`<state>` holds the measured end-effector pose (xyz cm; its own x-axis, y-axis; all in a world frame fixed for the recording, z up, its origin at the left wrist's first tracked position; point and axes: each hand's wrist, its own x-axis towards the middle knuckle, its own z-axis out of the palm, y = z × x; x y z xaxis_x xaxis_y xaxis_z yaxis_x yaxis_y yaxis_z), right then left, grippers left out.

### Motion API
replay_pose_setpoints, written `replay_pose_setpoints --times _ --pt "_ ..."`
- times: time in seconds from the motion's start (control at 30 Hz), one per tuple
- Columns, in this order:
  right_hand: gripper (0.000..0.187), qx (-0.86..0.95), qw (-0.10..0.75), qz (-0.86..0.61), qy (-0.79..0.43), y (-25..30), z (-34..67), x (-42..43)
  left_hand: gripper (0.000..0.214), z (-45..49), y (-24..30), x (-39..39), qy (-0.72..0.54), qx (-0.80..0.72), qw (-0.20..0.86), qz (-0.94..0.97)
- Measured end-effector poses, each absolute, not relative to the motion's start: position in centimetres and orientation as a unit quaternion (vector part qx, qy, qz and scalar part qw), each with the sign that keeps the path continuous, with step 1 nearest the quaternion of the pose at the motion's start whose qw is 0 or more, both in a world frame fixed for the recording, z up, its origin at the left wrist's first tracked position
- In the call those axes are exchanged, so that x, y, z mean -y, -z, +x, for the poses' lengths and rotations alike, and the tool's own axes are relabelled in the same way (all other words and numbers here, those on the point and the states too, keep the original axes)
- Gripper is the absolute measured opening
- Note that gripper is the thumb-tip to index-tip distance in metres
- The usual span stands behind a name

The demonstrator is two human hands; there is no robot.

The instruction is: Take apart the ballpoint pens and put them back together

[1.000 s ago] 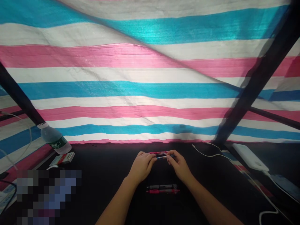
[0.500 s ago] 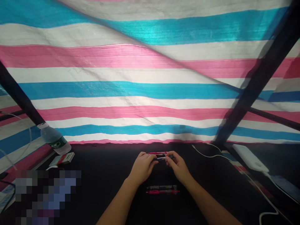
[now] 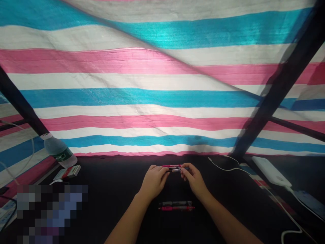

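Between my two hands lies a dark pen with a clear barrel (image 3: pixel 175 170), held crosswise. My left hand (image 3: pixel 154 180) pinches its left end, and the fingers of my right hand (image 3: pixel 193 178) close around its right end. Just beyond it is a red pen (image 3: pixel 171 166), partly hidden by my fingers. Closer to me, a black pen (image 3: pixel 175 203) and another red pen (image 3: pixel 175 208) rest side by side on the black table (image 3: pixel 114 206).
A water bottle (image 3: pixel 59 150) and a small box (image 3: pixel 67 173) stand at the left. To the right are a white power bank (image 3: pixel 270 171) and a white cable (image 3: pixel 225 168). Striped sheeting (image 3: pixel 152 98) hangs behind the table, with dark poles (image 3: pixel 276 84) at the sides.
The held pen has risen slightly away from me, nearer the far red pen. My right hand has shifted a little to the right; the near pens stay put.
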<state>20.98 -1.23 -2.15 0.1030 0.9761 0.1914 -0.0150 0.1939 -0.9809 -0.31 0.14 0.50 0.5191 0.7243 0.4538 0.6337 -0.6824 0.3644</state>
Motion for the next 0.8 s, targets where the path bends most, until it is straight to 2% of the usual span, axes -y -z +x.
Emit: replay_pose_setpoints --times 0.17,0.27,0.4,0.5,0.6,0.7,0.8 --pt "0.027 0.420 0.607 -0.451 -0.502 2.4 21.0 0.8 0.022 -0.4 -0.6 -0.2 -0.303 -0.413 0.071 0.856" --pt "0.024 0.366 0.621 -0.428 -0.546 2.6 21.2 0.5 0.021 -0.5 -0.4 -0.4 -0.337 -0.436 0.108 0.827" --pt "0.024 0.324 0.608 -0.415 -0.594 2.3 21.4 0.4 0.020 0.0 0.5 -1.2 -0.419 -0.438 0.305 0.734" --pt "0.027 0.323 0.602 -0.410 -0.604 1.9 21.3 0.5 0.034 0.7 1.3 -1.6 -0.478 -0.417 0.489 0.600" --pt "0.031 0.349 0.603 -0.411 -0.588 1.7 21.0 0.8 0.045 1.5 1.6 -1.3 -0.469 -0.381 0.652 0.458" --pt "0.033 0.430 0.589 -0.435 -0.528 1.8 20.7 1.2 0.046 2.0 1.4 -0.6 -0.445 -0.355 0.738 0.362" --pt "0.032 0.532 0.553 -0.465 -0.442 1.7 20.5 1.8 0.043 2.2 1.2 -0.1 -0.433 -0.356 0.763 0.321"
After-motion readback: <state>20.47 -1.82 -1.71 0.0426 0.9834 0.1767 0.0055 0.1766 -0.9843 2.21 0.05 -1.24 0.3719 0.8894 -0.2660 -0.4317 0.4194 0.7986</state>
